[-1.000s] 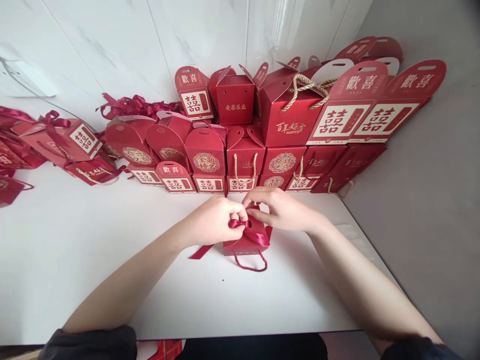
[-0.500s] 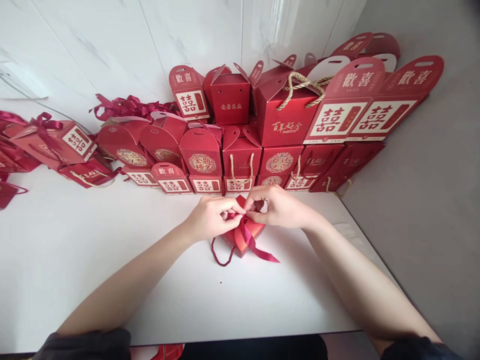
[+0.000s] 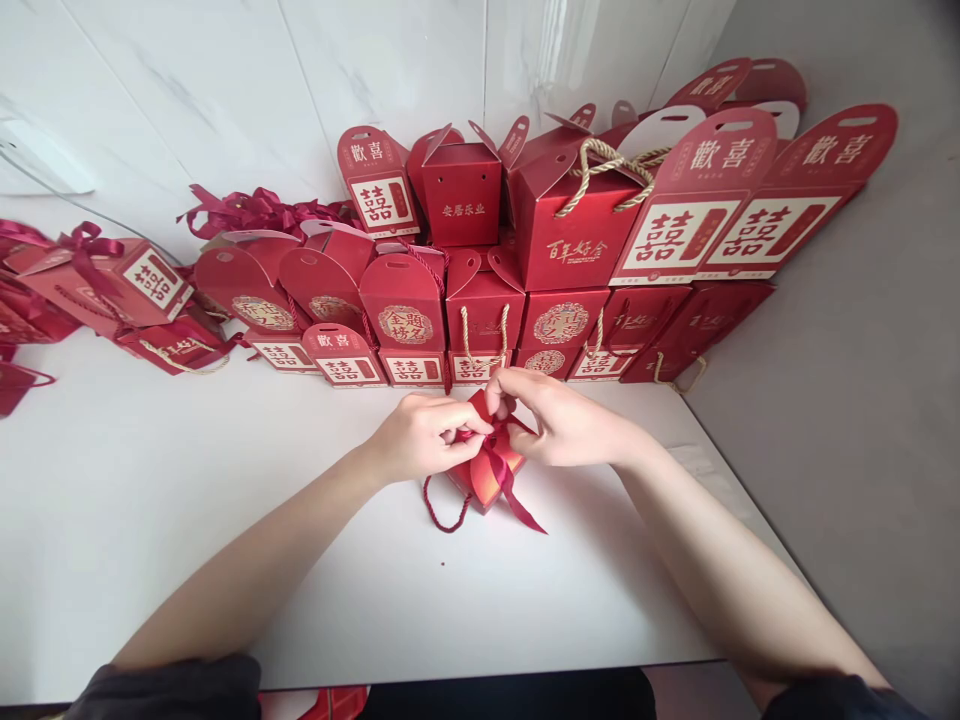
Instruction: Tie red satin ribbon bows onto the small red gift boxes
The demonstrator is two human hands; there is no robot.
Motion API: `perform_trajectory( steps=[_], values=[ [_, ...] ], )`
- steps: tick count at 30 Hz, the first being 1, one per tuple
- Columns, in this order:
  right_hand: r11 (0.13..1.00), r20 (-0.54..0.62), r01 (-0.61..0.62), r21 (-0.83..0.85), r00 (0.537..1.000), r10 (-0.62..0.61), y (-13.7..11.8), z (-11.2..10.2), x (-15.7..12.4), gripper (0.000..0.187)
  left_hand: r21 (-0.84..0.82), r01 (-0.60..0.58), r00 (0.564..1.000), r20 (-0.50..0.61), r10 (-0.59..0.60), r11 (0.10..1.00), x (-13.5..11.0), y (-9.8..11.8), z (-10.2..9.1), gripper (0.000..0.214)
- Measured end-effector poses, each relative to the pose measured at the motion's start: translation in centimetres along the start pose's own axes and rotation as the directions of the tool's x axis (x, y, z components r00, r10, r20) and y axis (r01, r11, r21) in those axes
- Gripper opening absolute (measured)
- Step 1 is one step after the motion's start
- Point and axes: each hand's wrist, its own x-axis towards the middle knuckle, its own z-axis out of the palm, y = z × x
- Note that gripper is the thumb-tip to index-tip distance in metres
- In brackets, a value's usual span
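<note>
A small red gift box [image 3: 480,478] stands on the white table in front of me, its curved top flaps folded together. A dark pink ribbon [image 3: 501,476] is gathered at the top, one tail hanging over the front to the table. My left hand [image 3: 429,436] pinches the ribbon between thumb and forefinger at the knot. From the other side, my right hand [image 3: 564,418] has its fingers curled over the ribbon, the thumb a little apart from the forefinger. The fingers partly hide the knot. A dark red cord handle [image 3: 444,525] loops onto the table at the box's left.
Stacked red gift boxes [image 3: 397,300] line the back of the table. Ribbon-tied boxes [image 3: 105,270] lie at the left, and a heap of pink ribbons [image 3: 255,212] sits behind the stack. A grey wall [image 3: 840,400] bounds the right side.
My right thumb has moved away from the ribbon knot and the right fingers have spread somewhat. The ribbon tail has shifted slightly left and down. My left hand keeps its pinch.
</note>
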Motion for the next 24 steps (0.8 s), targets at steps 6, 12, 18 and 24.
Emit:
perform_trajectory(
  steps=[6, 12, 18, 24],
  values=[
    [0.998, -0.031, 0.039, -0.053, 0.999, -0.041, 0.2, -0.1, 0.1, 0.029, -0.006, -0.004, 1.0, 0.003, 0.004, 1.0, 0.0, 0.0, 0.0, 0.01],
    [0.995, 0.049, -0.019, 0.101, 0.999, 0.014, -0.2, -0.5, -0.1, 0.034, -0.025, -0.019, 1.0, 0.008, 0.019, 1.0, 0.1, 0.0, 0.0, 0.01],
    [0.914, 0.054, -0.121, 0.387, 0.993, 0.109, 0.5, -0.1, 0.1, 0.026, -0.025, -0.018, 1.0, 0.011, 0.019, 1.0, 0.1, 0.0, -0.1, 0.012],
    [0.827, 0.162, -0.188, 0.53, 0.98, 0.12, 0.6, -1.7, -0.4, 0.023, -0.039, 0.026, 0.999, 0.028, -0.025, 0.999, 0.1, 0.1, 0.0, 0.011]
  ],
)
